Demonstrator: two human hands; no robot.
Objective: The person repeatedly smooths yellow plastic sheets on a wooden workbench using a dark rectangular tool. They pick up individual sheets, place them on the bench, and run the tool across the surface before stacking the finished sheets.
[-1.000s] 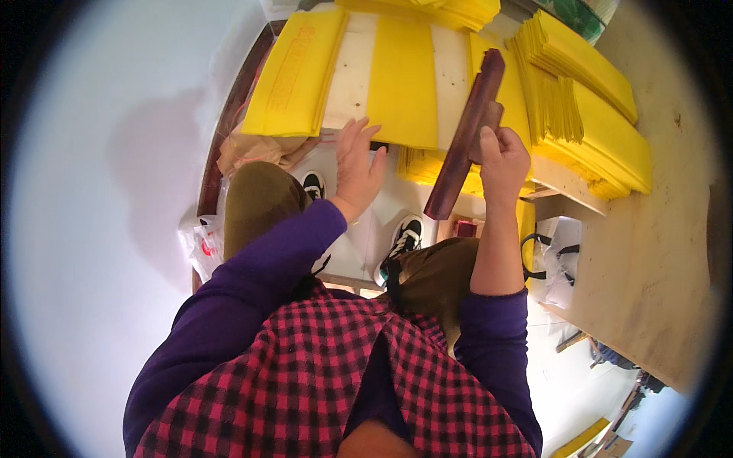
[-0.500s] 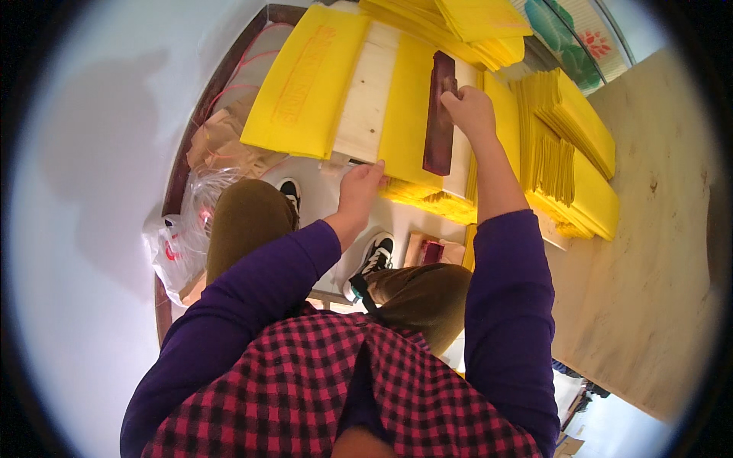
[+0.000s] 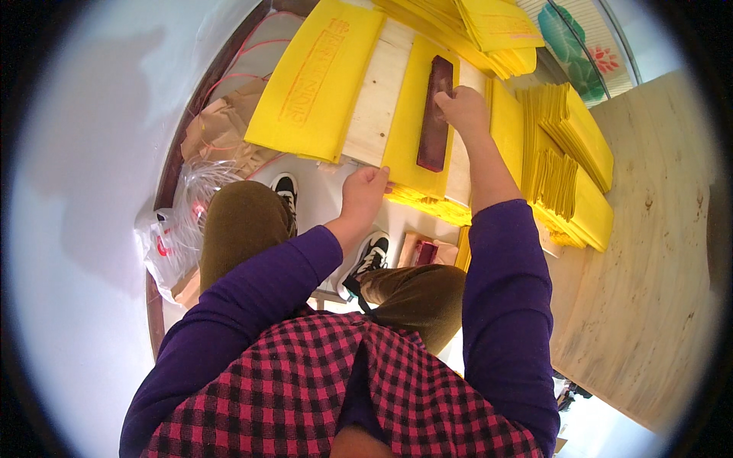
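My right hand (image 3: 465, 111) is closed around the grip of a long dark-red stamp block (image 3: 433, 141). The block appears to lie flat over the top of a narrow yellow paper stack (image 3: 400, 122), lengthwise along it. At the near corner of that stack, my left hand (image 3: 362, 192) pinches the paper edge between thumb and fingers. To the left, a wider yellow stack (image 3: 311, 80) bears red printed marks. Pale wooden boards (image 3: 379, 99) show between the stacks. The stamp's underside is hidden.
More folded yellow paper stacks (image 3: 573, 137) stand at the right, beside a large wooden board (image 3: 649, 229). Below the work surface, a small box with a red pad (image 3: 422, 252) sits between my legs. A plastic bag (image 3: 172, 252) and brown paper (image 3: 221, 137) lie at the left.
The stamp block has shifted left, from straddling the narrow stack's right edge to lying over the stack. My left hand remains at the near corner. The view has shifted slightly.
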